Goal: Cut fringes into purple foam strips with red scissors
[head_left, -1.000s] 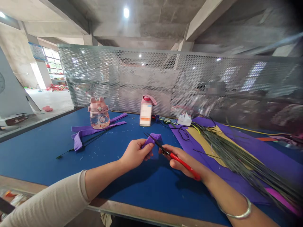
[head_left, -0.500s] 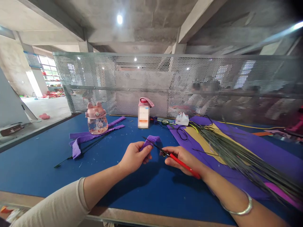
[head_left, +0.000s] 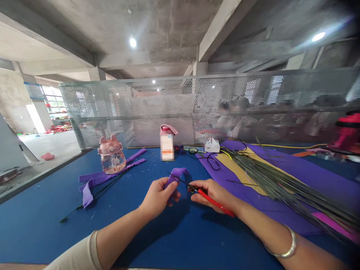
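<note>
My left hand [head_left: 159, 197] pinches a curled purple crepe paper strip [head_left: 174, 178] between thumb and fingers, above the blue tabletop. Its far end bends over to the right. Red-handled scissors [head_left: 215, 202] are in my right hand [head_left: 212, 193], their thin dark blades slanting up and left across the strip. Whether the blades touch the paper I cannot tell. More purple strips [head_left: 87, 193] lie to the left, beside thin dark green stems [head_left: 105, 183].
A clear bottle with a pink lid [head_left: 111, 157] stands back left, and a pink-topped bottle [head_left: 168, 144] in the middle. To the right, a bundle of green stems [head_left: 270, 178] rests on tan and purple sheets [head_left: 208, 165]. A perforated metal screen [head_left: 129, 112] rises behind the table.
The camera view has tilted upward and shifted slightly right, so the table things sit lower and further left in the picture. Both hands keep nearly the same hold on strip and scissors.
</note>
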The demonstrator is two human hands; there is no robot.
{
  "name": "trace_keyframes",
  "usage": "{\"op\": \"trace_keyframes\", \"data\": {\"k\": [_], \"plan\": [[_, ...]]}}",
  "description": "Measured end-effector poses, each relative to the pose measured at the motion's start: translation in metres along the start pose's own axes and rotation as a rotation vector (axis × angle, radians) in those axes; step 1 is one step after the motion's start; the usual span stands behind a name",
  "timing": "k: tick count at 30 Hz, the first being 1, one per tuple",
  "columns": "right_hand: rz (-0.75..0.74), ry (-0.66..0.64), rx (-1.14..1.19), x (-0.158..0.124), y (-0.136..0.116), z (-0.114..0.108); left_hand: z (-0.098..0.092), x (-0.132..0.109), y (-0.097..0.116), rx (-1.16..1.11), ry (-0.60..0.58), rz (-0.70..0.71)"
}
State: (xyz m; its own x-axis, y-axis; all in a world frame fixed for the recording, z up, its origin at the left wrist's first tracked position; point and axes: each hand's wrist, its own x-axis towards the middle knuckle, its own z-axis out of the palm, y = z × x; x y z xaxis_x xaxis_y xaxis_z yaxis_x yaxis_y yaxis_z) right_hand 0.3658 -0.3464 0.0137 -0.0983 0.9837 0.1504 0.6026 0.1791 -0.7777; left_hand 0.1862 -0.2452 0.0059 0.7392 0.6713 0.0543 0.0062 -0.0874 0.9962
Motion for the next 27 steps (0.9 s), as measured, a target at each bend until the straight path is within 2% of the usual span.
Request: {"op": "trace_keyframes", "data": {"k": [4,12,21,27], "plan": [[0.014,0.016,-0.023,-0.0002,-0.0009,-0.0007,-0.0007,0.0018,-0.0029,-0.055,-0.020,-0.014],[-0.111,-0.011,-0.141,-0.0008,0.0012,-0.0052,-0.0004,0.0028,-0.0033,-0.050,0.081,0.046],[-0.081,-0.024,-0.177,-0.0010,0.0009,-0.0018,0.0018,0.0020,-0.0035,-0.003,0.100,0.068],[-0.116,0.001,-0.165,-0.0004,-0.0011,-0.0001,0.0025,0.0011,-0.0049,0.043,0.081,0.108]]}}
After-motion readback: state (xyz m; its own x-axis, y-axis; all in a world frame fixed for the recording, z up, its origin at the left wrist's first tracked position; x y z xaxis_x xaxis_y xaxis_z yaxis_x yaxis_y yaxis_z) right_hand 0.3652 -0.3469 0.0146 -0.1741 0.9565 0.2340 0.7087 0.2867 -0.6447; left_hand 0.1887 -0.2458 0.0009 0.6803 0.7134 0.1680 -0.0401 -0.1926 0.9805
